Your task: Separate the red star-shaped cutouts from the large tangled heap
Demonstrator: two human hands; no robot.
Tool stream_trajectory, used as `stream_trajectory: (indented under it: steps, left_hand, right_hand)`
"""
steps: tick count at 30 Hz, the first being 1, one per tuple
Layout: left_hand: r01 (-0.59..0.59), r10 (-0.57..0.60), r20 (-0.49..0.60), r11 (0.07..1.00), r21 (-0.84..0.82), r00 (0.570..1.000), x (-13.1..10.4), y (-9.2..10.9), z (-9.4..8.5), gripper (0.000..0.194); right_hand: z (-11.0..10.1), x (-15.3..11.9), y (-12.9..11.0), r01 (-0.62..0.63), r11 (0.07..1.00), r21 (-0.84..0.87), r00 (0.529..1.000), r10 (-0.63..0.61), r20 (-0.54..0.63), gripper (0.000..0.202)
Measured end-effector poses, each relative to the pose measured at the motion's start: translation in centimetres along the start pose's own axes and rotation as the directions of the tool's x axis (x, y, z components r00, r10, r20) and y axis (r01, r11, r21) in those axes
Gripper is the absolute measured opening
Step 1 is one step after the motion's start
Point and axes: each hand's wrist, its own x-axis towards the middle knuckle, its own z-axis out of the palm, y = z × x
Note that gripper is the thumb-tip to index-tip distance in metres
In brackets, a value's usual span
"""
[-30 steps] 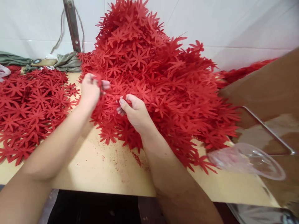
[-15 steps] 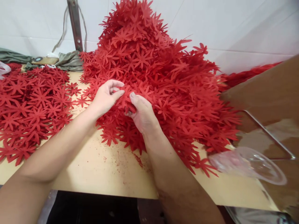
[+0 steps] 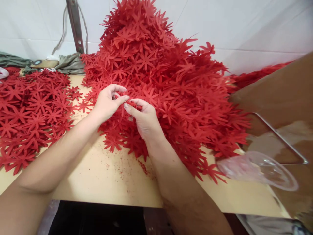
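A tall heap of red flower-shaped cutouts [image 3: 181, 91] rises against the wall, and both hands are at its near left side. My left hand [image 3: 109, 99] has its thumb and fingers curled round red material, partly hidden against the heap. Close beside it, my right hand [image 3: 144, 116] pinches red petals between thumb and fingers. The two thumb tips almost meet. Where one held cutout ends and the heap behind begins is hard to make out.
A lower spread of red cutouts [image 3: 31, 114] covers the left of the table [image 3: 97, 182]. A clear plastic lid [image 3: 276, 173] and a brown cardboard box [image 3: 276, 98] are at the right. Grey-green cloth [image 3: 70, 63] lies behind, near a metal post [image 3: 75, 26].
My right hand has turned, and its thumb has moved left to near the left thumb. My left hand is nearly unchanged. The whole view has shifted slightly.
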Motion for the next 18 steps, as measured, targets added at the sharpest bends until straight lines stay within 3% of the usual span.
stream_trajectory:
  steps: [5, 9, 13, 18]
  left_hand:
    - [0.063, -0.06, 0.034, 0.993, -0.101, 0.998, -0.34, 0.34, 0.17, 0.008]
    - [0.088, -0.079, 0.081, 0.988, -0.125, 0.994, -0.46, 0.51, -0.17, 0.02]
    - [0.079, -0.057, 0.227, 0.993, -0.092, 0.972, -0.61, 0.7, -0.58, 0.031]
    - [0.029, 0.0, 0.284, 0.995, -0.097, 0.959, -0.88, 0.54, -0.43, 0.027]
  right_hand:
    - [-0.13, 0.21, 0.28, 0.098, 0.995, -0.027, 0.991, -0.1, -0.089, 0.028]
    - [-0.45, 0.19, 0.38, 0.142, 0.989, -0.041, 0.986, -0.145, -0.088, 0.043]
    - [-0.74, 0.27, 0.51, 0.165, 0.983, -0.085, 0.981, -0.173, -0.088, 0.055]
    - [-0.7, 0.38, 0.67, 0.146, 0.984, -0.101, 0.986, -0.154, -0.068, 0.053]
